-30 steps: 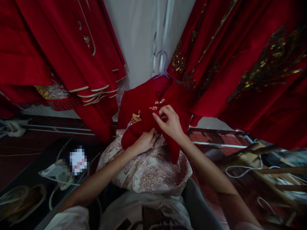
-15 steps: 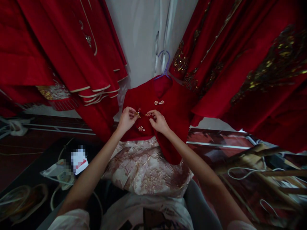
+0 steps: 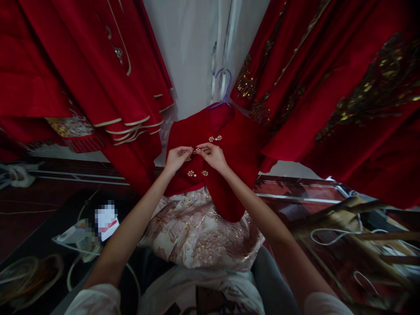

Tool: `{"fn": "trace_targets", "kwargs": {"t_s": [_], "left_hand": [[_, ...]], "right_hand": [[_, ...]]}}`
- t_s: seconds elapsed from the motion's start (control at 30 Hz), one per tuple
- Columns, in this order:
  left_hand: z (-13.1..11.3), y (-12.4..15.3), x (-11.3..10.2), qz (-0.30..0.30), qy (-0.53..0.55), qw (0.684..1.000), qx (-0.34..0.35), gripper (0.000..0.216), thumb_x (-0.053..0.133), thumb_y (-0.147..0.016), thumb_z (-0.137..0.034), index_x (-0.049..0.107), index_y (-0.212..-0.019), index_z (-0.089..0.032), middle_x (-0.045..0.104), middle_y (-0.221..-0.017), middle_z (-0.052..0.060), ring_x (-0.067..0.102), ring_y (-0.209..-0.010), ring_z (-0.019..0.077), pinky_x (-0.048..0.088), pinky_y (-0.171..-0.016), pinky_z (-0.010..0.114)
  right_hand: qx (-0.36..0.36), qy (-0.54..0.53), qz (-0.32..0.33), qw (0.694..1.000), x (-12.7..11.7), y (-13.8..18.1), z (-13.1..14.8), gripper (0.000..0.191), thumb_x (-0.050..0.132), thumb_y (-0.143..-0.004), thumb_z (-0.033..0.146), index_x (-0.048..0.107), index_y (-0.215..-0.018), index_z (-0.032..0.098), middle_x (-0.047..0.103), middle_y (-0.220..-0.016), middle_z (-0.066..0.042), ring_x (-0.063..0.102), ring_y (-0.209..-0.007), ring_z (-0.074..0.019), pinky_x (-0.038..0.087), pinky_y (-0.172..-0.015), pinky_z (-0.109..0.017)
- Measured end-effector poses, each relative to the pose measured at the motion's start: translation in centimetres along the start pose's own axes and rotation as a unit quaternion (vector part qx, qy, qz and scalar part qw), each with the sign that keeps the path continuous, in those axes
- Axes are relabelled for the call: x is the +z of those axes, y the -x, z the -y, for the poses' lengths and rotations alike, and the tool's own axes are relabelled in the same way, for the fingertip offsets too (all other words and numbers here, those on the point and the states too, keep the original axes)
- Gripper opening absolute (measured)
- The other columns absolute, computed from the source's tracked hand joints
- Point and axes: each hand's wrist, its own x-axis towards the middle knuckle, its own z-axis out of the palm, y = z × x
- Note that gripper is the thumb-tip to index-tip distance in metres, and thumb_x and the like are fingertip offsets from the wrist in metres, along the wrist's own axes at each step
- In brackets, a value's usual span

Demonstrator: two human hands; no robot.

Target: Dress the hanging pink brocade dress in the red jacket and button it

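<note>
A small red velvet jacket (image 3: 241,146) hangs on a purple hanger (image 3: 223,89) in front of me. Pearl and gold button clasps run down its front; the top clasp (image 3: 215,138) is joined and a lower pair (image 3: 197,173) lies side by side. My left hand (image 3: 176,158) and my right hand (image 3: 212,156) meet at the middle clasp (image 3: 197,151), each pinching one side of the jacket's front opening, fingertips nearly touching. A pale pink and gold brocade skirt (image 3: 200,229) hangs below the jacket, over my lap.
Red embroidered garments (image 3: 328,87) hang close on the right and more red robes (image 3: 82,65) on the left. A white wall (image 3: 190,52) lies behind. Cables and a white device (image 3: 77,234) lie on the dark floor at left; wooden pieces and wires (image 3: 357,223) at right.
A second ago the jacket front was folded back under my hands. It now hangs flat, and both hands have risen and come together at the middle clasp.
</note>
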Motion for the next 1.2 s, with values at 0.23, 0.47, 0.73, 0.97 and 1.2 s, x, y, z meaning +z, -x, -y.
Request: {"fn": "trace_targets", "kwargs": {"t_s": [0.23,0.47,0.73,0.97,1.2], "left_hand": [[-0.1,-0.1,0.0,0.005,0.063,0.997,-0.053,0.048,0.082,-0.055,-0.048,0.074,-0.086,-0.011,0.075,-0.092,0.012,0.069,-0.079,0.0181,0.055,-0.086,0.036],[-0.3,-0.1,0.6,-0.039,0.036,0.998,-0.042,0.047,0.084,-0.05,-0.043,0.075,-0.082,-0.01,0.075,-0.083,0.01,0.068,-0.071,0.0167,0.056,-0.075,0.032],[-0.1,-0.4,0.6,-0.031,0.036,0.997,-0.053,0.043,0.084,-0.05,-0.04,0.076,-0.08,-0.01,0.074,-0.076,0.009,0.067,-0.065,0.0151,0.056,-0.07,0.03],[0.3,-0.7,0.3,-0.021,0.015,0.999,-0.03,0.044,0.084,-0.05,-0.044,0.074,-0.078,-0.011,0.073,-0.076,0.009,0.066,-0.066,0.0159,0.055,-0.07,0.031],[0.8,0.2,-0.6,0.016,-0.028,0.999,0.026,0.029,0.071,-0.068,-0.031,0.067,-0.091,-0.014,0.071,-0.092,0.008,0.066,-0.082,0.0158,0.053,-0.082,0.033]], "right_hand": [[-0.017,0.05,-0.024,0.998,0.9,-0.5,0.1,0.012,0.066,-0.08,0.021,0.069,-0.091,0.02,0.072,-0.08,0.0,0.067,-0.07,-0.012,0.054,-0.069,-0.023],[0.001,0.095,-0.045,0.994,1.4,0.1,0.8,0.014,0.064,-0.084,0.027,0.069,-0.096,0.022,0.073,-0.082,0.0,0.068,-0.072,-0.0136,0.054,-0.071,-0.025],[-0.008,0.095,-0.039,0.995,1.5,0.4,0.5,0.014,0.064,-0.084,0.028,0.07,-0.096,0.023,0.074,-0.085,0.0,0.069,-0.075,-0.0135,0.055,-0.075,-0.026],[-0.017,0.082,-0.052,0.995,1.7,0.2,0.2,0.016,0.062,-0.085,0.027,0.07,-0.098,0.021,0.073,-0.088,-0.001,0.068,-0.076,-0.0129,0.054,-0.076,-0.025],[0.007,0.045,-0.008,0.999,0.2,1.1,1.2,0.023,0.057,-0.087,0.023,0.07,-0.106,0.021,0.073,-0.106,-0.004,0.071,-0.087,-0.0151,0.056,-0.084,-0.029]]}}
